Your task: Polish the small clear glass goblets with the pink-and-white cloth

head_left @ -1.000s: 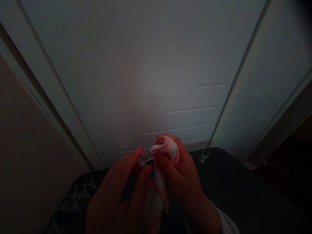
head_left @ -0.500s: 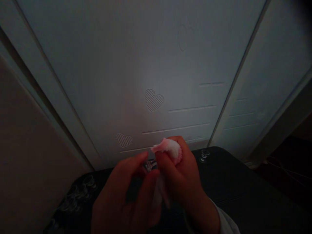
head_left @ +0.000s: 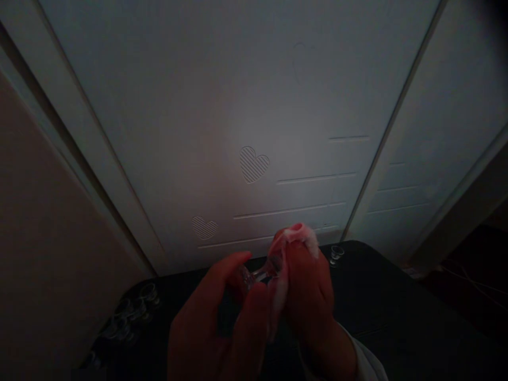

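Note:
My left hand (head_left: 222,312) pinches a small clear stemmed glass (head_left: 260,273) between thumb and fingers, with the glass lying sideways. My right hand (head_left: 307,288) is closed around a pink and white fluffy cloth (head_left: 281,283). The cloth wraps the glass's right end, so that end is partly hidden. Below both hands lies a dark table (head_left: 381,301).
Several small clear glasses (head_left: 127,317) stand in a cluster at the table's left edge. Another small glass (head_left: 336,255) stands near the back right corner. Behind the table rises a pale panel (head_left: 198,132) with carved hearts and lines. Thin cables (head_left: 468,278) lie at far right.
My right hand has turned, its back now facing me more, and the cloth has shifted right. More of the glass shows between my hands. My left hand has moved slightly right.

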Motion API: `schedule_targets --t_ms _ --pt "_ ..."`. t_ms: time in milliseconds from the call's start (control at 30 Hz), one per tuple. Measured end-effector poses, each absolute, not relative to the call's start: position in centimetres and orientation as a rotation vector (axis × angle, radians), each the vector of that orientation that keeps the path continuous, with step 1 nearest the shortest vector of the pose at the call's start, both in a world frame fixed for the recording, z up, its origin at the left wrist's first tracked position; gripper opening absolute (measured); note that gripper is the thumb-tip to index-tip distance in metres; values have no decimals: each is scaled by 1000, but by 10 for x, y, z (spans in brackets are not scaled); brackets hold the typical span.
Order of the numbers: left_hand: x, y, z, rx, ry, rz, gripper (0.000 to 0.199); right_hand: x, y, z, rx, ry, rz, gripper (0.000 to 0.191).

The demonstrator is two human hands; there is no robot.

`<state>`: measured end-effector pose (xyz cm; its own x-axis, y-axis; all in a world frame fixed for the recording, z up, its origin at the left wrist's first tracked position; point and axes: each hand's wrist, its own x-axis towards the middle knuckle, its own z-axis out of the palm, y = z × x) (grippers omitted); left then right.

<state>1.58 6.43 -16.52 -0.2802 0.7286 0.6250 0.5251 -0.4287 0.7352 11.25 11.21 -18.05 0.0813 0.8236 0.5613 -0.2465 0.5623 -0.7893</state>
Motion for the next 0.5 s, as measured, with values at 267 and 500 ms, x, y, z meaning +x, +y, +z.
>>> schedule_targets --t_ms 267,500 --pt "15 63 -165 1863 1598 1692 23 112 108 -185 -345 -1216 987 24" --pt "-1 72 -178 2333 1891 1677 17 109 108 -186 -414 -1245 906 27"
